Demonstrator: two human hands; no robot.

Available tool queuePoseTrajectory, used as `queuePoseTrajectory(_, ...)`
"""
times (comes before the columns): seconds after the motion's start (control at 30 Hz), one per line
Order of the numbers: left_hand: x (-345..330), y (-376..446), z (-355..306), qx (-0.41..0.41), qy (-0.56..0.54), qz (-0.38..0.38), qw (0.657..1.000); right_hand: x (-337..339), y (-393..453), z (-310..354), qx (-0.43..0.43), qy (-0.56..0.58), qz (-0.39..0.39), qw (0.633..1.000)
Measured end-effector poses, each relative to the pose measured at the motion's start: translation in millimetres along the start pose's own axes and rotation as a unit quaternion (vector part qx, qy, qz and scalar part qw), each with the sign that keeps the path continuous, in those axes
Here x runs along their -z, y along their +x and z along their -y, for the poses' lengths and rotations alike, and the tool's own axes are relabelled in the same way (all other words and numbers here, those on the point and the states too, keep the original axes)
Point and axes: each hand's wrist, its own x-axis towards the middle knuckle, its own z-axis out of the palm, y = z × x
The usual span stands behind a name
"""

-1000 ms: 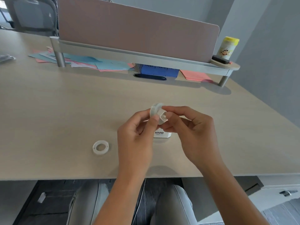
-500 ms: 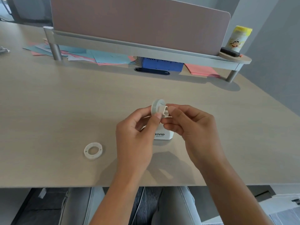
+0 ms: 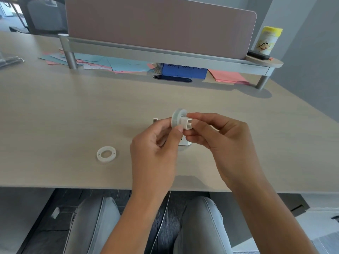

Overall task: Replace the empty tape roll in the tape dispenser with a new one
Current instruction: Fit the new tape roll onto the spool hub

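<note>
My left hand (image 3: 156, 149) pinches a translucent tape roll (image 3: 176, 118) on edge, just above the desk. My right hand (image 3: 220, 142) grips a small white spindle (image 3: 187, 123) that sticks out of the roll's centre toward the right. The white tape dispenser (image 3: 184, 143) stands on the desk behind and below both hands. It is mostly hidden, with only a corner (image 3: 155, 119) and a bit of its base showing. A second white ring-shaped roll (image 3: 106, 154) lies flat on the desk to the left of my left hand.
The light wooden desk (image 3: 73, 110) has its front edge close to my wrists. At the back stand a raised shelf (image 3: 165, 55) with a partition screen, coloured papers (image 3: 102, 62), a blue box (image 3: 183, 71) and a yellow-lidded canister (image 3: 267, 41).
The white spindle now sticks farther out of the roll toward my right hand. Both hands stay together over the dispenser, and the ring on the desk has not moved.
</note>
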Motion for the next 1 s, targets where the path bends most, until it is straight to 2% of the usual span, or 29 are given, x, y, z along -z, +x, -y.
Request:
queuePoseTrajectory(0.13,3,0,-2,0.007,0.005,0.024,1.0,4,0,4,0.036,-0.073,0.01,0.997)
queuePoseTrajectory(0.23,4,-1,-4,0.018,0.004,0.027,0.999,6,-2,2,0.025,-0.061,0.021,0.998)
queuePoseTrajectory(0.47,-1,-3,-7,0.083,-0.099,0.011,0.992,12,-6,5,0.006,-0.008,0.006,1.0)
queuePoseTrajectory(0.57,1,-3,-7,0.105,-0.138,0.012,0.985,16,-3,4,-0.002,-0.075,0.005,0.997)
queuePoseTrajectory(0.63,2,-3,-7,0.108,-0.148,0.013,0.983,18,0,4,-0.03,-0.104,0.039,0.993)
queuePoseTrajectory(0.73,5,-3,-7,0.099,-0.135,0.009,0.986,18,3,0,-0.049,-0.065,0.08,0.993)
queuePoseTrajectory(1.0,8,1,-7,0.096,-0.094,0.011,0.991,18,9,-15,-0.058,0.006,0.103,0.993)
